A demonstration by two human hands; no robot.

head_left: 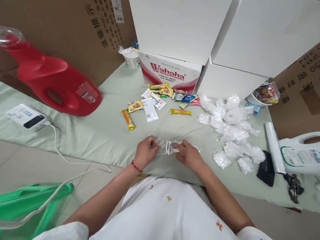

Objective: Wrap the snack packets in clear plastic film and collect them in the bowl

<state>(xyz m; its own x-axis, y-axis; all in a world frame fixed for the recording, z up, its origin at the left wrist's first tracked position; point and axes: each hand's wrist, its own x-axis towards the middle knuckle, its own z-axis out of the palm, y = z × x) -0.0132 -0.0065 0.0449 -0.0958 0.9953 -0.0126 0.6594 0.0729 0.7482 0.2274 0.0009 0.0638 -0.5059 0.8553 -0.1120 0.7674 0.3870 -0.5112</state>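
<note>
Close to the table's front edge, a small snack packet (pixel 173 147) lies in clear plastic wrap (pixel 161 146) between my hands. My left hand (pixel 146 151) is closed, its fingers pinching the left end of the wrap. With its fingers on the packet's right part, my right hand (pixel 189 155) holds it against the cloth. Wrap also shows past my right hand. Further back lie loose snacks: a yellow wrapped bar (pixel 180 112), an orange-yellow bar (pixel 128 119), a cookie packet (pixel 136 106) and white sachets (pixel 150 110).
Crumpled clear plastic bundles (pixel 229 121) are heaped on the right. A red jug (pixel 60 79) and a white power device (pixel 28 117) with its cable stand left. White boxes (pixel 178 21) and a Wahaha carton (pixel 170 72) rise behind. A white bottle (pixel 309 152) lies at the right edge.
</note>
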